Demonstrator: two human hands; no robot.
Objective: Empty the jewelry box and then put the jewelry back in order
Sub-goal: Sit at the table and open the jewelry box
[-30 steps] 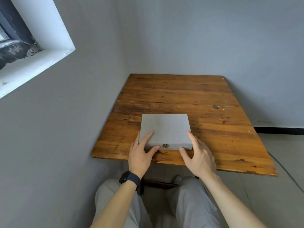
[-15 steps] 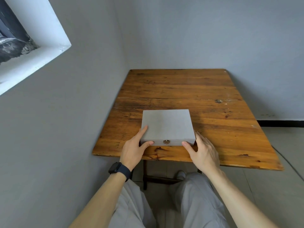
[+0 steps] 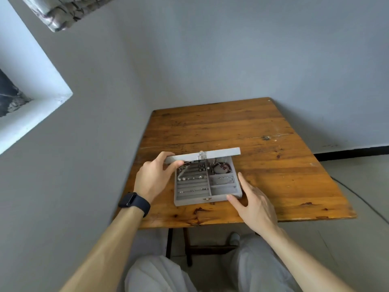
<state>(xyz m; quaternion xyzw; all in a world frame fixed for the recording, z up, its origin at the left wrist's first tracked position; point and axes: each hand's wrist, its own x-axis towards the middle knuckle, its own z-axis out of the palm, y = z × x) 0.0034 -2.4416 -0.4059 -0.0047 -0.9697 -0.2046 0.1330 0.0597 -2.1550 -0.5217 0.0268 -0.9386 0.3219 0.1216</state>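
A grey jewelry box (image 3: 190, 201) sits near the front left of the wooden table (image 3: 273, 175). Its lid (image 3: 221, 153) is raised about halfway, front edge up, with a metal clasp at the middle. My left hand (image 3: 154, 177) pinches the lid's left end between thumb and fingers. My right hand (image 3: 251, 202) rests with straight fingers against the box's right front corner. Inside, ring rows on the left carry small earrings and a pearl strand (image 3: 189, 178). The right compartments hold a dark beaded bracelet (image 3: 222, 167) and a thin chain (image 3: 225, 178).
Grey walls close off the table's left and back sides. A white window recess (image 3: 35, 102) is set in the left wall. My knees in grey trousers (image 3: 252, 268) are under the table's front edge, and a cable (image 3: 357, 194) lies on the floor at the right.
The lid was shut with both hands at its front corners. Now my left hand has lifted the lid, showing the jewelry. My view has tilted up and to the left.
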